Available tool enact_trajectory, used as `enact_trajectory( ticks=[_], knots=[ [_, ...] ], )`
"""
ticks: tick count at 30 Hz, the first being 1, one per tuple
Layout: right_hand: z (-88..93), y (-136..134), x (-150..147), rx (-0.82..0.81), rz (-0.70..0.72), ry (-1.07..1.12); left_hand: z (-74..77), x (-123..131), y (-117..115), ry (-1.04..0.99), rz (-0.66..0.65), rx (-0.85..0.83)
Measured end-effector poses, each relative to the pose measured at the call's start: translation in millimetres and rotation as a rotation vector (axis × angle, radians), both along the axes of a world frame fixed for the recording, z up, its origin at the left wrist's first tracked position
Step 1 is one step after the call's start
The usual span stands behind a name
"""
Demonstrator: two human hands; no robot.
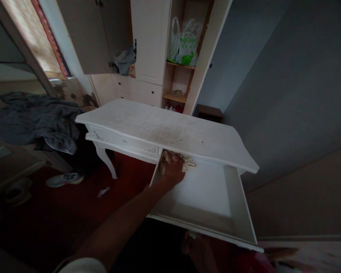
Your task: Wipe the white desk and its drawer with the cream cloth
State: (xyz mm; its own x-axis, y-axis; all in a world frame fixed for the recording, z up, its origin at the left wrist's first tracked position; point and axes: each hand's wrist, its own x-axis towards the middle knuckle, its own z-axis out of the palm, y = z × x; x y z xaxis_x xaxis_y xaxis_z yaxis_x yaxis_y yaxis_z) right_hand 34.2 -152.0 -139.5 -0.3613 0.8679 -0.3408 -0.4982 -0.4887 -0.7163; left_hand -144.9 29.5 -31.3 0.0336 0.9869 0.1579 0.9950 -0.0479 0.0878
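Observation:
A white drawer [203,193] is pulled out from the white table [147,117]. My left hand [172,167] reaches into its back left corner, fingers bent over a crumpled cream cloth [189,163] that lies against the drawer's bottom and side. Part of the cloth sticks out to the right of the fingers. Below the drawer's front edge, in shadow, is my right hand [191,244]. Its fingers are curled around something small and pale that I cannot make out.
Dark grey clothing [42,117] is heaped at the left. A shoe [64,179] and a scrap [103,192] lie on the red floor [122,189]. Behind the table stands an open wardrobe [150,38] with plastic bags [186,45]. A grey wall [295,87] borders the right.

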Motion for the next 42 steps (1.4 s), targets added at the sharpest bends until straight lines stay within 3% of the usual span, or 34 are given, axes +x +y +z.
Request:
enact_trajectory(
  ticks=[6,11,19,24,28,35,42],
  knots=[
    [-2.0,-3,-9,0.014,-0.078,-0.019,4.5,-2,20,-0.036,-0.017,0.079],
    [-5.6,-2,-11,0.044,-0.094,-0.002,1.9,17,27,-0.044,-0.109,0.120],
    [-12.0,-1,-14,0.035,-0.087,0.037,-6.3,86,37,-0.111,-0.354,0.177],
    [-6.6,0,-17,0.068,-0.095,0.081,-17.2,138,43,-0.147,-0.469,0.232],
    [-4.3,0,-18,0.070,-0.079,0.087,-19.3,165,46,-0.174,-0.529,0.250],
    [1.7,-2,-18,0.050,-0.088,0.093,-10.9,168,45,-0.140,-0.569,0.234],
    [10.1,-2,-18,0.034,-0.121,0.084,3.2,156,34,-0.042,-0.766,0.093]
  ],
)
